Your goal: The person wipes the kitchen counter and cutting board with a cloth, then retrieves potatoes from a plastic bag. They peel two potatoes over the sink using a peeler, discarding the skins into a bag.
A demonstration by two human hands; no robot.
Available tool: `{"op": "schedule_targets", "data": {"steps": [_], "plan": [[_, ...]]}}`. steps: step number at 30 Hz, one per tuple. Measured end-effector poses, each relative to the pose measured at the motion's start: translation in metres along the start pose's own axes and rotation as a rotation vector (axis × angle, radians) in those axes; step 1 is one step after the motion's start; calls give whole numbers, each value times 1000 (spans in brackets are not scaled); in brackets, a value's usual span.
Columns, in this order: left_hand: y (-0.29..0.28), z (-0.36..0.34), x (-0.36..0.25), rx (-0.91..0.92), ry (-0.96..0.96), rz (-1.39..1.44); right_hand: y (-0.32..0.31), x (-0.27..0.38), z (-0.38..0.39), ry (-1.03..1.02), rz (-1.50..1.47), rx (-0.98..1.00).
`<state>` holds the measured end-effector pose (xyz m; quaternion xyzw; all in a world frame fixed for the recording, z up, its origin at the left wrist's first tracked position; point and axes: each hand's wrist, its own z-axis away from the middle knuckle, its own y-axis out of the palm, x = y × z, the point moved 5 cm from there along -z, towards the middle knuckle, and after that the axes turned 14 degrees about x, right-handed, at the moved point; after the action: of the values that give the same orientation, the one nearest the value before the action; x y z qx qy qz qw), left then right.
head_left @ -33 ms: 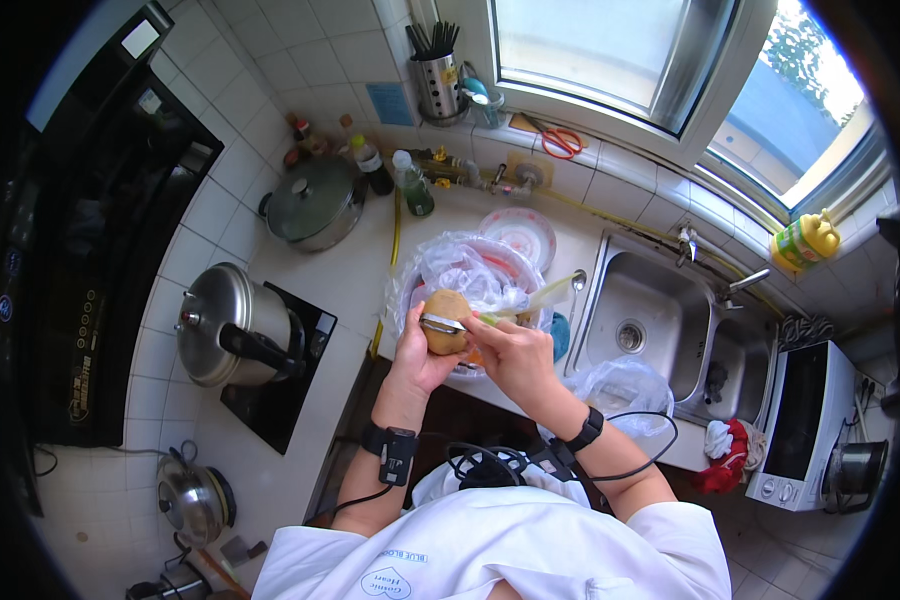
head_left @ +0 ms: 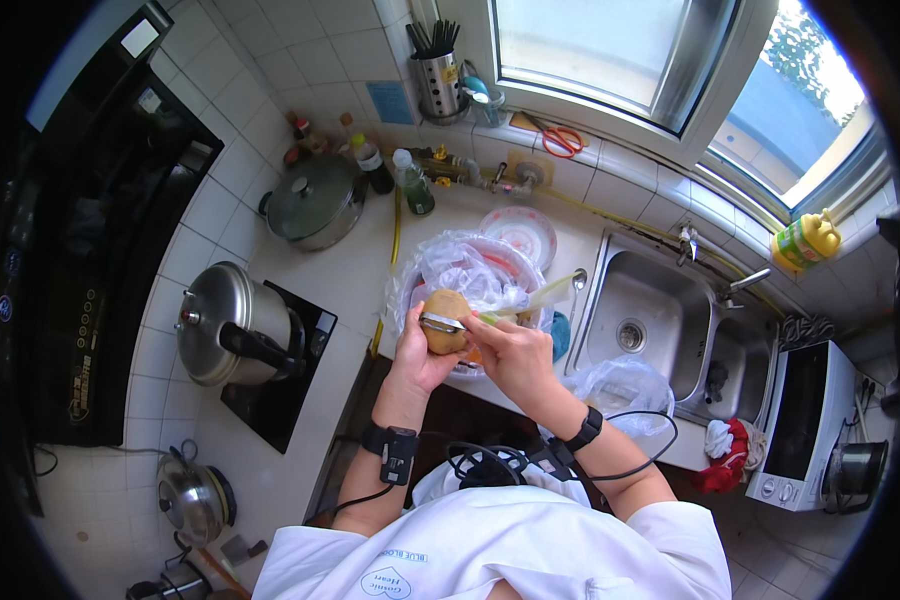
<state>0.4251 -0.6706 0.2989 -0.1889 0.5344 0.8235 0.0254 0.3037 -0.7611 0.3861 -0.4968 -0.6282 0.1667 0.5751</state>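
Observation:
My left hand (head_left: 419,358) is closed round a brown potato (head_left: 447,305), its fingers cupping it from the left and below. A peeler's shiny metal blade (head_left: 441,323) lies across the potato's side, touching the skin. My right hand (head_left: 515,352) grips the peeler from the right, and a bit of green shows at its fingers; most of the handle is hidden. Just beyond and under both hands sits a basin (head_left: 404,290) lined with clear plastic bags (head_left: 460,270). Something orange shows inside it, partly covered by my hands.
A plate (head_left: 530,232) and a spoon (head_left: 578,282) lie beyond the basin. To the right is a double steel sink (head_left: 655,300), with a plastic bag (head_left: 625,390) at its near edge. A pressure cooker (head_left: 232,320) stands on the left hob, and a lidded pan (head_left: 315,200) behind it.

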Motion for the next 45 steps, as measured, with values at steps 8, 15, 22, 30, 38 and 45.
{"op": "schedule_targets", "data": {"steps": [8,15,22,30,38,45], "plan": [[-20,-3,1,-96,67,18,13,-2,-5,100,40,87],[-22,0,3,-157,112,-36,18,-5,-8,128,69,90],[13,13,5,28,25,-199,31,-55,-13,310,105,171],[22,26,-9,5,71,-149,6,-65,-14,389,-246,87],[13,14,-15,75,22,-3,-11,-15,0,-43,-251,69],[11,7,-13,-54,57,-79,-12,-9,-4,-24,-34,21]]}}
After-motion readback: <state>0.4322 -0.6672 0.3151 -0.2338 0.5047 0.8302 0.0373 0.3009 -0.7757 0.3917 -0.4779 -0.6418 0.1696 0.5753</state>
